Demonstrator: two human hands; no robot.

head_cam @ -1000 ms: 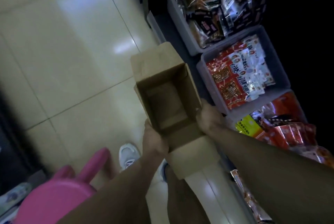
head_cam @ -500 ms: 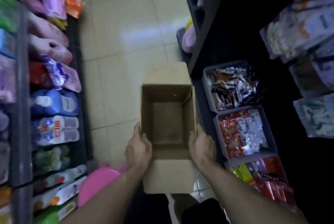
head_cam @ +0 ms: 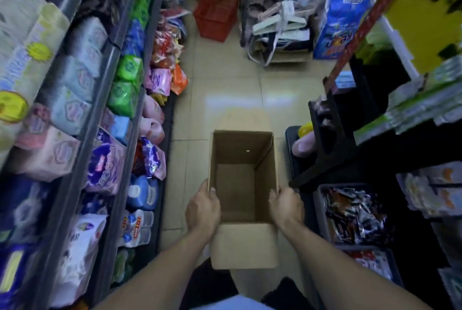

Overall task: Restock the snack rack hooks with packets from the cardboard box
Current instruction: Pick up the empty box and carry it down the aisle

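We hold the empty box (head_cam: pixel 243 184) over open floor (head_cam: pixel 225 89) between shelves (head_cam: pixel 110 99); left hand (head_cam: pixel 203 205) and right hand (head_cam: pixel 287 205) grip its side rims. Since before, the view rose, showing a red basket (head_cam: pixel 217 15).

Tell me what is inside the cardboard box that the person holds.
Only the bare brown bottom and inner walls of the cardboard box show; no packets. The near flap and both hands, left hand and right hand, cover a little.

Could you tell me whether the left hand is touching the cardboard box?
Touching. The head view shows the left hand gripping the cardboard box at its left wall.
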